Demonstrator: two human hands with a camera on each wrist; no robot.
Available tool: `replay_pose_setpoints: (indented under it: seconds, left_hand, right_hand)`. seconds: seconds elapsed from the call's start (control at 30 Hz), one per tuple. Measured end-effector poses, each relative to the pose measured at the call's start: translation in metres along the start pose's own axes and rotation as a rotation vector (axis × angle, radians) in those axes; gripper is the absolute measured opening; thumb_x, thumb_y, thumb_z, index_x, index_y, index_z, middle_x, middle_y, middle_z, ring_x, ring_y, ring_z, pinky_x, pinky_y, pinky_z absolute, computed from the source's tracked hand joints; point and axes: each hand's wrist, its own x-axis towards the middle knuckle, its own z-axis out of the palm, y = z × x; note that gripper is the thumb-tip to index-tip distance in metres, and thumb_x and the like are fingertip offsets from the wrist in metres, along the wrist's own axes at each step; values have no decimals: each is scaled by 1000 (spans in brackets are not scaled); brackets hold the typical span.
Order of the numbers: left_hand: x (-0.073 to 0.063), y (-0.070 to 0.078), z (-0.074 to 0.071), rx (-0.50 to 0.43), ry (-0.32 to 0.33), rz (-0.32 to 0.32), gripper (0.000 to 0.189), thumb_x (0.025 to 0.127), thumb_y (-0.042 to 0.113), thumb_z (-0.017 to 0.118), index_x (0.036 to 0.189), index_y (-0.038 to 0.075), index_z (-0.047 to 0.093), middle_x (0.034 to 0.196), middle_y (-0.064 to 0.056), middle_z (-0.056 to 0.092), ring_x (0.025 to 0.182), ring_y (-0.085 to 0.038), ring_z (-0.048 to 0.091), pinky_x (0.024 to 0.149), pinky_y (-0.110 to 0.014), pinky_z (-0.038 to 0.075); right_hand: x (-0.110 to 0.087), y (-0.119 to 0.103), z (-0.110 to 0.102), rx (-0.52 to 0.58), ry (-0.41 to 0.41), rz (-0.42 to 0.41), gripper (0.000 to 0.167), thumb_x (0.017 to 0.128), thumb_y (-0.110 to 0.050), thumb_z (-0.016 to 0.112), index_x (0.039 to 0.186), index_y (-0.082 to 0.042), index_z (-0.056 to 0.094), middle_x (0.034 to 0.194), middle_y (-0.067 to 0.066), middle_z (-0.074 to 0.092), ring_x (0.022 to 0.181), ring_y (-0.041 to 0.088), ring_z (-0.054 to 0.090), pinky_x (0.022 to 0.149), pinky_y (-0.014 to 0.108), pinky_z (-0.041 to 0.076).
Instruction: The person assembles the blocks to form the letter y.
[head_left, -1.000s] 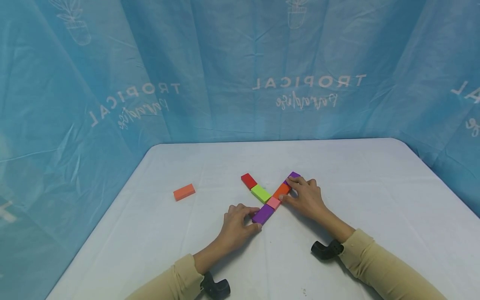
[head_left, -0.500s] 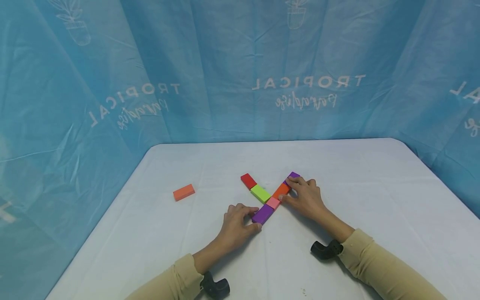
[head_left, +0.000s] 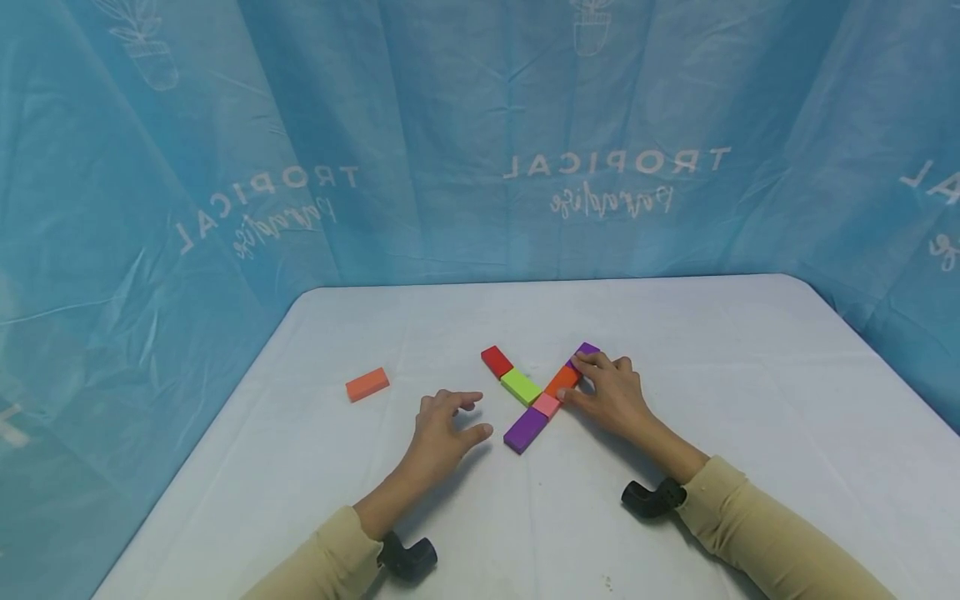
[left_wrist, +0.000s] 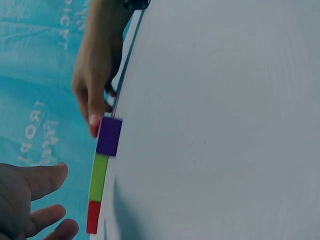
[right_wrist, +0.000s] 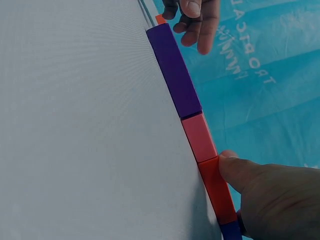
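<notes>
Several coloured blocks form a Y shape on the white table. Its long arm runs from a near purple block point(head_left: 527, 430) through a pink block point(head_left: 547, 405) and an orange block point(head_left: 563, 381) to a far purple block point(head_left: 587, 350). A green block point(head_left: 521, 387) and a red block point(head_left: 497, 362) make the branch to the left. My right hand point(head_left: 611, 395) holds the orange block, thumb at its near end and index finger where it meets the far purple one. My left hand point(head_left: 438, 435), fingers spread and holding nothing, hovers left of the near purple block.
A lone orange-red block point(head_left: 367, 384) lies on the left part of the white table point(head_left: 712, 350). Behind the table hangs a blue printed curtain point(head_left: 465, 225). Black curved fittings point(head_left: 654, 500) sit at both wrists.
My left hand has let go of the near purple block and drawn back to the left, its fingers parting. The right hand and the blocks have stayed put.
</notes>
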Motion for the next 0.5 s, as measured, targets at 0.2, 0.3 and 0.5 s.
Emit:
replay_pose_setpoints:
  seconds: [0.2, 0.3, 0.5]
  left_hand:
    - [9, -14, -18, 25, 58, -52, 48, 81, 25, 73, 127, 20, 58, 119, -2, 56, 114, -20, 42, 85, -39, 46]
    - [15, -22, -29, 22, 86, -62, 49, 81, 25, 72, 127, 18, 58, 121, -5, 56, 117, -23, 42, 87, -42, 45]
    - [27, -37, -52, 20, 107, -78, 48, 84, 24, 69, 129, 14, 57, 129, -11, 52, 125, -29, 39, 95, -49, 42]
  right_hand:
    - [-1, 0, 0, -2, 5, 1, 62, 81, -40, 69, 132, -7, 55, 134, 13, 53, 103, 36, 43, 79, 46, 35]
    - [0, 0, 1, -4, 4, 0, 63, 81, -41, 70, 132, -8, 55, 134, 13, 53, 103, 36, 43, 80, 46, 35]
    - [0, 0, 1, -4, 6, -5, 63, 81, -41, 70, 132, -8, 55, 134, 13, 53, 103, 36, 43, 80, 47, 35]
